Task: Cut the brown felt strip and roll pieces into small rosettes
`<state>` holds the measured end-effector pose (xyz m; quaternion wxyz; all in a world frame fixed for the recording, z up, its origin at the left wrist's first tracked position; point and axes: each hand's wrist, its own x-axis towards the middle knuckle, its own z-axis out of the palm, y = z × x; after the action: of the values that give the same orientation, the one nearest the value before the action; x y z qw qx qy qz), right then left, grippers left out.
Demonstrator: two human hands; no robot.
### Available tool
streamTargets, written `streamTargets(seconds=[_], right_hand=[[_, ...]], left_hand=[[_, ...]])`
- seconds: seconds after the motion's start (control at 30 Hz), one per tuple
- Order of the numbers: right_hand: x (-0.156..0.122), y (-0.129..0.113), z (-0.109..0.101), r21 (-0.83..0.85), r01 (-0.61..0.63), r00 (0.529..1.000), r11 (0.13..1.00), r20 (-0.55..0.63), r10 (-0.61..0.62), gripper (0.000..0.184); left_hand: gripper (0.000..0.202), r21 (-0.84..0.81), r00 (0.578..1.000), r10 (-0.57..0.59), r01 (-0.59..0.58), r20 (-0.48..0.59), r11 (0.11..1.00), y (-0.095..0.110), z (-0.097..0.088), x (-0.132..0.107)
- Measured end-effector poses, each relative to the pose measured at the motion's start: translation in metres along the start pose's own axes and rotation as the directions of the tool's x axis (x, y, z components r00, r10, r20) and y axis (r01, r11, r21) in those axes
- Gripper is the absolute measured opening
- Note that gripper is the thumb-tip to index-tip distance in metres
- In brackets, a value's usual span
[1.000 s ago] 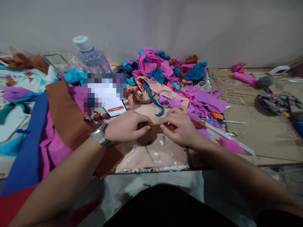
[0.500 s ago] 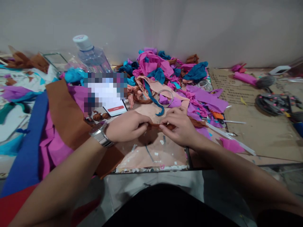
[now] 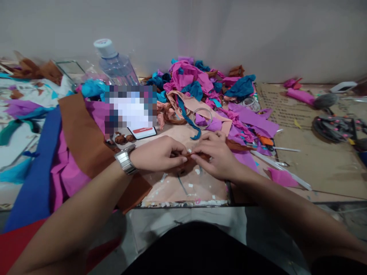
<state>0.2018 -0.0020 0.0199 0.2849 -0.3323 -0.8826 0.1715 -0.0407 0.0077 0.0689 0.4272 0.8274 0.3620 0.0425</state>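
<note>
A twisted strip of brown crepe paper point(image 3: 238, 146) runs through both hands above the table. My left hand point(image 3: 157, 153), with a metal watch point(image 3: 125, 159) on the wrist, pinches its left part between thumb and fingers. My right hand point(image 3: 217, 156) grips the strip close beside it, fingertips nearly touching the left ones. The strip's loose end trails out to the right behind the right hand. Curled fingers hide most of the middle part. Behind the hands lie a twisted blue paper strip point(image 3: 185, 114) and a clear ring point(image 3: 203, 118), perhaps a tape roll.
A phone point(image 3: 143, 132), partly blurred out, lies beyond my left hand near small brown paper balls point(image 3: 124, 138). Behind it stands a clear bottle point(image 3: 119, 68). Crumpled pink paper point(image 3: 192, 76) is heaped at the back. Cardboard point(image 3: 289, 114) lies right, with a black pincushion-like object point(image 3: 334, 128).
My hands have come closer together along the brown strip, the left thumb reaching further right. The whole view has shifted slightly.
</note>
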Motion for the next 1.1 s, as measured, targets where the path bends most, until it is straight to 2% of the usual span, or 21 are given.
streamTargets(seconds=[0.17, 0.33, 0.5, 0.63, 0.97, 1.03, 1.1], right_hand=[[0.000, -0.001, 0.001, 0.012, 0.000, 1.000, 1.000, -0.022, 0.000, 0.008], [0.000, -0.002, 0.001, 0.017, -0.020, 0.999, 1.000, -0.041, 0.021, 0.010], [0.000, -0.002, 0.003, 0.010, -0.001, 0.998, 1.000, -0.070, 0.002, 0.011], [0.000, -0.001, 0.004, -0.012, 0.019, 0.995, 1.000, -0.097, -0.020, 0.009], [0.003, -0.003, 0.001, -0.166, 0.069, 0.987, 0.984, -0.130, -0.091, 0.009], [0.003, -0.003, 0.002, -0.177, 0.076, 0.987, 0.981, -0.125, -0.099, 0.009], [0.003, -0.002, 0.003, -0.188, 0.086, 0.986, 0.978, -0.122, -0.110, 0.010]], left_hand=[[0.032, -0.035, 1.000, -0.012, 0.012, -0.015, 0.999, 0.001, 0.002, 0.002], [0.037, -0.136, 0.999, -0.042, 0.040, -0.009, 0.990, -0.003, 0.005, 0.003], [0.037, -0.106, 0.999, -0.020, 0.015, -0.049, 0.994, -0.006, 0.006, 0.004], [0.036, -0.108, 0.999, -0.023, 0.020, -0.032, 0.994, -0.004, 0.007, 0.004], [0.040, -0.004, 0.998, -0.005, 0.004, -0.064, 1.000, -0.003, 0.010, 0.006], [0.041, -0.018, 0.997, -0.003, 0.002, -0.071, 1.000, -0.003, 0.011, 0.006], [0.041, -0.099, 0.999, 0.003, -0.007, -0.045, 0.995, -0.003, 0.011, 0.005]])
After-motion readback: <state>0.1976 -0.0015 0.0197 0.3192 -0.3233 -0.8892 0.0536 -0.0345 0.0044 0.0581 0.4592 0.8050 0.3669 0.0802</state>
